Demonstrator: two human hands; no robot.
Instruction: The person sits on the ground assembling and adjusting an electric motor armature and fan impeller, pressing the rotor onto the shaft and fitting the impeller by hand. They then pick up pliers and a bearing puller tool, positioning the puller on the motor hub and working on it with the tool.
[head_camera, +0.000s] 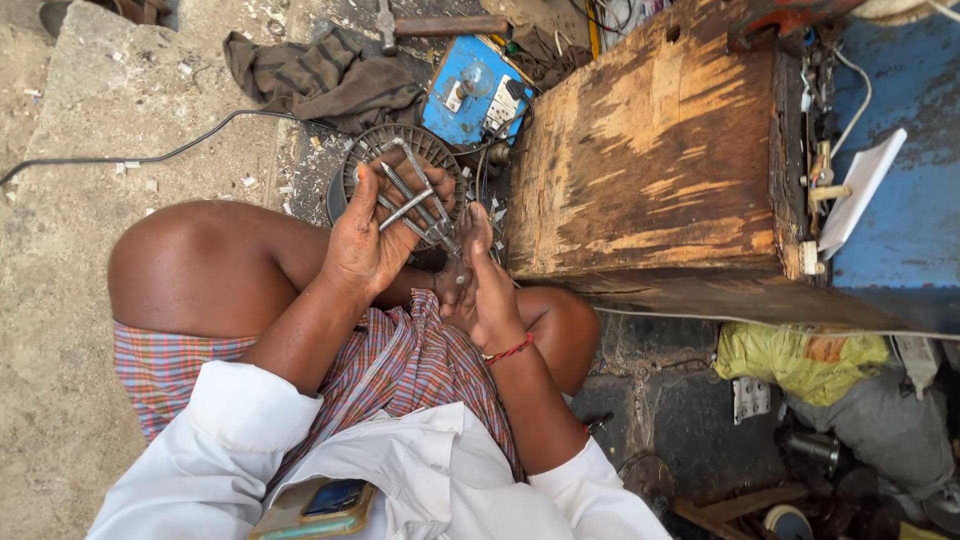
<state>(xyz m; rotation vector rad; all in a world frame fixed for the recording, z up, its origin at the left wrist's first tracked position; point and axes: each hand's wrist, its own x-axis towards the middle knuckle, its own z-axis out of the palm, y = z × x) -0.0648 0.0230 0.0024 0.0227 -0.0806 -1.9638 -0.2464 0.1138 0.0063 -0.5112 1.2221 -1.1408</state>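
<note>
Left hand (365, 235) grips a bundle of long metal bolts (415, 200) just above a round vented motor cover (440, 150); right hand (480, 275) pinches the bolt ends. Blue box (475, 95) lies beyond the cover.

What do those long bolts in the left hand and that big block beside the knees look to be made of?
The long bolts in the left hand look like bare steel: grey, dull shine, threaded shafts. The big block looks like wood, unfinished and worn: pale grain streaks, dark stains, rough edges.

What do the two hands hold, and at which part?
The left hand grips a bundle of long bolts near their lower ends. The right hand touches their tips.
</note>
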